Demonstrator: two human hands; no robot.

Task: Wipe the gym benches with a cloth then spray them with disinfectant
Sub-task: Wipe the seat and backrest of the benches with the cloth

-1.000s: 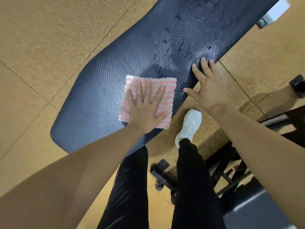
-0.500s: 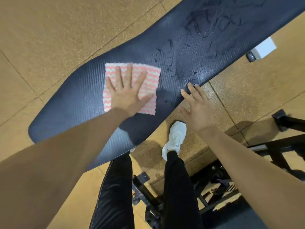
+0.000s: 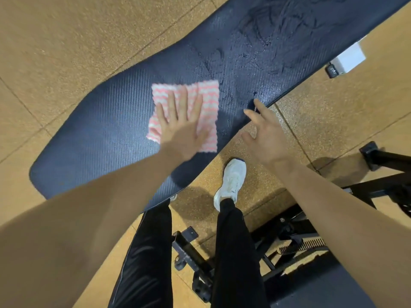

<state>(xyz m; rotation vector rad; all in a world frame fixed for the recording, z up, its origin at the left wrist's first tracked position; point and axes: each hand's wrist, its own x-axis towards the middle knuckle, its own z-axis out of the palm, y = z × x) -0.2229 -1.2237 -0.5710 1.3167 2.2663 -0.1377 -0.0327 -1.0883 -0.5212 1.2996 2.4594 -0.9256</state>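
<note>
A long dark blue padded bench (image 3: 106,134) runs diagonally from lower left to upper right. Its upper right part glistens with wet streaks. A pink and white zigzag cloth (image 3: 206,94) lies flat on the pad near the middle. My left hand (image 3: 184,127) presses on the cloth with straight, spread fingers. My right hand (image 3: 264,134) is open at the bench's near edge, its fingertips touching the pad's rim. No spray bottle is in view.
Tan speckled rubber floor tiles (image 3: 66,41) surround the bench. A black metal frame (image 3: 378,172) of other equipment stands at the right and bottom. A white bench foot (image 3: 348,60) shows at upper right. My legs and a white shoe (image 3: 232,181) stand below the bench.
My left hand slid the cloth left along the pad, then back right toward the wet area. My right hand shifted along the near edge and turned more edge-on.
</note>
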